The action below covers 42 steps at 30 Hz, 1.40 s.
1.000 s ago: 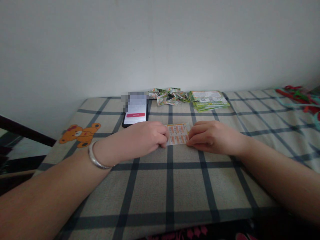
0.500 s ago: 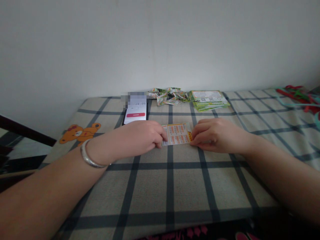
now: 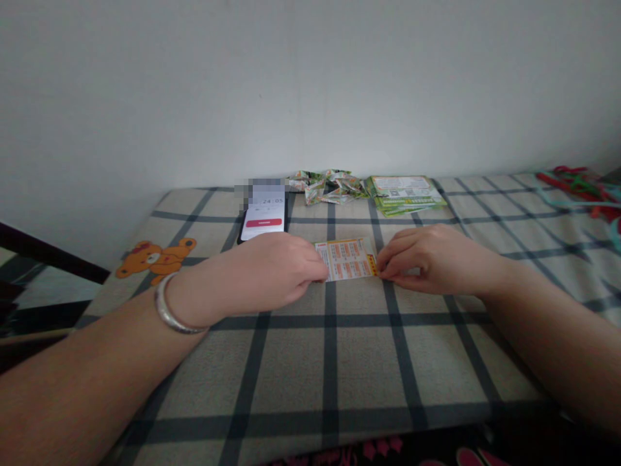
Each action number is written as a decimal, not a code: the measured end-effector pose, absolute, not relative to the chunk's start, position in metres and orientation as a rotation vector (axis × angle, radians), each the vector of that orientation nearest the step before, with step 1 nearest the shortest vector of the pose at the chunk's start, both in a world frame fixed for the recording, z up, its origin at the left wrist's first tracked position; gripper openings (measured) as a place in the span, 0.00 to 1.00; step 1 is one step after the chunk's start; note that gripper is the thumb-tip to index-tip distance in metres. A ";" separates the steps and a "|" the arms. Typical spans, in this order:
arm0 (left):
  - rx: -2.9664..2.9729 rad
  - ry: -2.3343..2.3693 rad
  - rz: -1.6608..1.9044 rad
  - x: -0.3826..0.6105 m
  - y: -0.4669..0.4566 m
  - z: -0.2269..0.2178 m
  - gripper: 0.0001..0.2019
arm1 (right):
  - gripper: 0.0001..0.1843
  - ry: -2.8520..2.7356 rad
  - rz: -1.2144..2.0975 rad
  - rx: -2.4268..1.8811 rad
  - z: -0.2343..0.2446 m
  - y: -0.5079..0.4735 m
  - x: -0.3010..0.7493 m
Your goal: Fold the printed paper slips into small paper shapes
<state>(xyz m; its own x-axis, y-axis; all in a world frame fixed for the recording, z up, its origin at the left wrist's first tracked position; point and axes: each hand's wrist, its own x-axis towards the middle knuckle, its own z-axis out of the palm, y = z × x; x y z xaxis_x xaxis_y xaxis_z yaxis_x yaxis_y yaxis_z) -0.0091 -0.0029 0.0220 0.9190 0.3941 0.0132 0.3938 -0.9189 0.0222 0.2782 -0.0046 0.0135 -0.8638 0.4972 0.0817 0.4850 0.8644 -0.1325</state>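
Note:
A small printed paper card (image 3: 347,259), white with orange blocks and a yellow strip at its right end, lies on the checked cloth between my hands. My left hand (image 3: 272,268), with a silver bangle at the wrist, has its fingers closed on the card's left end and hides that edge. At the right end, the thumb and fingers of my right hand (image 3: 422,259) pinch the card by its lower corner. Behind my left hand lies a lit phone (image 3: 264,217), its lower edge partly covered.
Folded green-and-white paper pieces (image 3: 334,188) lie by the wall (image 3: 310,90). Beside them is a stack of green printed sheets (image 3: 405,193). A bear cut-out (image 3: 155,259) is at the left, red and green strands (image 3: 577,188) at the far right. The checked tablecloth (image 3: 291,369) covers the table.
The card and my right hand have shifted slightly to the right. My left fingers have drawn together at the card's lower left, and more of its left side shows.

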 end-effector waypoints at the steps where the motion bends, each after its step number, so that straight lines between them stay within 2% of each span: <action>1: 3.059 0.619 0.026 -0.010 -0.002 0.022 0.12 | 0.08 -2.926 0.159 -0.777 0.014 -0.005 0.279; 6: 3.088 0.534 0.077 -0.012 0.001 0.019 0.11 | 0.08 -2.915 0.206 -0.760 0.013 -0.003 0.280; 14: 3.008 0.596 0.110 -0.009 -0.002 0.021 0.08 | 0.07 -2.770 0.495 -0.701 0.005 0.008 0.280; 21: 3.044 0.562 0.228 -0.006 0.000 0.012 0.06 | 0.16 -2.787 0.242 -0.745 0.000 0.006 0.274; 25: 3.164 0.596 0.258 -0.003 0.000 0.003 0.04 | 0.15 -2.778 0.200 -0.705 0.004 0.006 0.272; 29: 3.224 0.628 0.285 -0.001 -0.001 -0.001 0.07 | 0.15 -2.817 0.146 -0.725 0.008 0.004 0.271; 35: 3.278 0.654 0.257 0.001 -0.003 0.001 0.09 | 0.08 -2.892 -0.195 -0.757 0.015 -0.007 0.263; 42: 3.264 0.666 0.387 0.000 0.000 0.000 0.08 | 0.09 -2.883 -0.393 -0.775 0.012 -0.012 0.257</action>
<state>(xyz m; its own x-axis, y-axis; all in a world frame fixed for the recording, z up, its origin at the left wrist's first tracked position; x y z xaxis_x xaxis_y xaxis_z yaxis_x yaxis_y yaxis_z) 0.0002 0.0004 0.0001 0.8957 0.3579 0.2639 0.4065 -0.8996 -0.1597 0.2566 -0.0118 0.0124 -0.8595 0.4740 0.1912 0.5079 0.8340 0.2154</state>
